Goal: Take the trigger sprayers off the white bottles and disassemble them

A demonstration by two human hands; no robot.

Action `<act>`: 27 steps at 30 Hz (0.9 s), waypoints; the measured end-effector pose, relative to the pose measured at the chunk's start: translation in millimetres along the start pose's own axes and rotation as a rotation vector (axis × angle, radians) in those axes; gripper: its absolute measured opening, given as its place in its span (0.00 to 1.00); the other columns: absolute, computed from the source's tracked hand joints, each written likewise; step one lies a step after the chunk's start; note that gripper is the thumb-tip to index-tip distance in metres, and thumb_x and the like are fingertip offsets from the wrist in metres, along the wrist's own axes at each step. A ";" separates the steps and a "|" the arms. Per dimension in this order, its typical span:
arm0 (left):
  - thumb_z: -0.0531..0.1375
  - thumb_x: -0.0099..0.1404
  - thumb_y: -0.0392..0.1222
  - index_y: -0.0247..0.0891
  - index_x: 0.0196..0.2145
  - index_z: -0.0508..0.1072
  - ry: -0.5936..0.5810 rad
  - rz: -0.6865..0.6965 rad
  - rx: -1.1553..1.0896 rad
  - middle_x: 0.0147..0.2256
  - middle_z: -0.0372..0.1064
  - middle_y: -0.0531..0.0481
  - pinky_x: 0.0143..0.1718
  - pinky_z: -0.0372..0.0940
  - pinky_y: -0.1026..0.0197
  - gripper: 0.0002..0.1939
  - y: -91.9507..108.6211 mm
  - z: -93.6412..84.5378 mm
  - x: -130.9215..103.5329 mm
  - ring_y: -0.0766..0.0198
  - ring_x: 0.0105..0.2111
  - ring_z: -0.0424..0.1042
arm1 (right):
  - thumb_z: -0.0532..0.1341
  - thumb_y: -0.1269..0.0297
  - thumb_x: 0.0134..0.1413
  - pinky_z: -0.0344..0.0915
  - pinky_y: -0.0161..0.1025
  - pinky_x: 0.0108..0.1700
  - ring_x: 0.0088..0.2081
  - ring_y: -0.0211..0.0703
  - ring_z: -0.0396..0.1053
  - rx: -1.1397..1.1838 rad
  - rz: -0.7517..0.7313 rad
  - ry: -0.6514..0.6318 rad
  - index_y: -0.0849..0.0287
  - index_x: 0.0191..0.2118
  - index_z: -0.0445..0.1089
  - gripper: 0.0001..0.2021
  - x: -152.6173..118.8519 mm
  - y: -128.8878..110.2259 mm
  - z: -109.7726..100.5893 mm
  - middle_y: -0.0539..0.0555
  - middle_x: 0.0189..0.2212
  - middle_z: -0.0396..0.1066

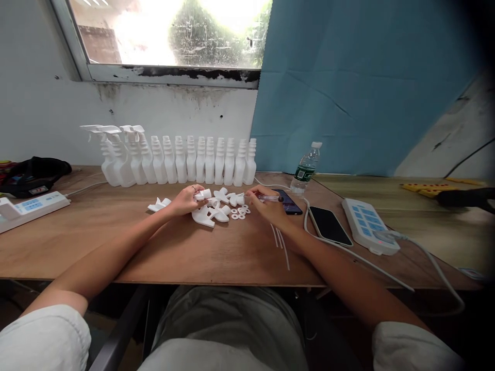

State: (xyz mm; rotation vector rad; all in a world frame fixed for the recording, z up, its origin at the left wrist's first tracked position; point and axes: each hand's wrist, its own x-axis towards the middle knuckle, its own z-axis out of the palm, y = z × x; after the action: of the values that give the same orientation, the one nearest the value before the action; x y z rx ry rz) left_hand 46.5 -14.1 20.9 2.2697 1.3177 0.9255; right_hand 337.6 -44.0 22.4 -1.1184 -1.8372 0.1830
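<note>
My left hand (186,201) is closed on a white spray head (203,195), its round collar pointing right. My right hand (266,205) is pinched around a slim pen-like tool (270,198) whose dark end points right. Between the hands lie loose white spray heads (220,213) and a small group of white ring washers (240,212). Another white spray head (159,204) rests left of my left hand. Thin white tubes (280,239) lie on the table below my right wrist.
White bottles (180,162) stand in a row along the wall, those at the left with spray heads. A water bottle (305,170), two phones (330,225) (289,202), a power strip (369,225) and cables are at the right. Another power strip (34,206) lies at the left.
</note>
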 end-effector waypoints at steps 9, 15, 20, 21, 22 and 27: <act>0.61 0.56 0.62 0.41 0.52 0.70 -0.044 0.039 0.067 0.57 0.61 0.43 0.56 0.58 0.52 0.31 -22.5 -20.0 12.5 0.49 0.56 0.61 | 0.57 0.55 0.59 0.60 0.36 0.29 0.24 0.40 0.68 0.000 -0.048 0.014 0.57 0.29 0.70 0.13 -1.6 3.2 3.4 0.51 0.22 0.72; 0.60 0.58 0.48 0.35 0.40 0.72 0.411 -0.199 0.217 0.51 0.63 0.40 0.59 0.55 0.52 0.16 -102.2 -59.0 32.7 0.52 0.53 0.64 | 0.57 0.55 0.58 0.61 0.37 0.30 0.25 0.41 0.68 0.027 -0.059 0.001 0.57 0.29 0.70 0.13 -1.5 1.0 3.8 0.51 0.21 0.71; 0.63 0.56 0.36 0.30 0.40 0.70 0.654 -0.369 0.249 0.49 0.57 0.40 0.60 0.52 0.53 0.13 -145.2 -109.3 32.4 0.54 0.52 0.61 | 0.57 0.57 0.57 0.59 0.37 0.29 0.25 0.40 0.67 0.042 -0.076 0.002 0.58 0.27 0.69 0.12 -1.5 -2.6 5.7 0.51 0.22 0.71; 0.63 0.56 0.35 0.29 0.41 0.69 0.670 -0.361 0.251 0.51 0.55 0.40 0.60 0.51 0.53 0.15 -144.5 -119.9 34.7 0.55 0.53 0.60 | 0.57 0.58 0.57 0.59 0.37 0.29 0.25 0.40 0.67 0.044 -0.081 -0.002 0.58 0.27 0.69 0.12 -1.6 -2.6 6.4 0.51 0.22 0.71; 0.64 0.55 0.34 0.29 0.42 0.68 0.677 -0.337 0.255 0.53 0.53 0.40 0.61 0.50 0.54 0.16 -141.2 -130.4 38.8 0.57 0.53 0.58 | 0.58 0.58 0.57 0.59 0.37 0.29 0.25 0.40 0.67 0.043 -0.084 -0.006 0.58 0.27 0.69 0.11 -1.8 -2.4 7.0 0.51 0.23 0.71; 0.67 0.52 0.31 0.26 0.47 0.66 0.702 -0.210 0.243 0.60 0.43 0.42 0.64 0.44 0.55 0.25 -112.3 -176.5 77.5 0.60 0.56 0.54 | 0.58 0.60 0.56 0.59 0.37 0.30 0.26 0.40 0.68 0.019 -0.109 0.004 0.58 0.27 0.70 0.10 -2.7 -1.6 8.1 0.51 0.23 0.72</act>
State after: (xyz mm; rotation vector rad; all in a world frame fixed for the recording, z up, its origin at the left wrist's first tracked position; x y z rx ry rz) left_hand -119.1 106.0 109.7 1.9710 1.9993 1.6439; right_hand 330.7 -44.4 17.1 -1.0016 -1.8834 0.1340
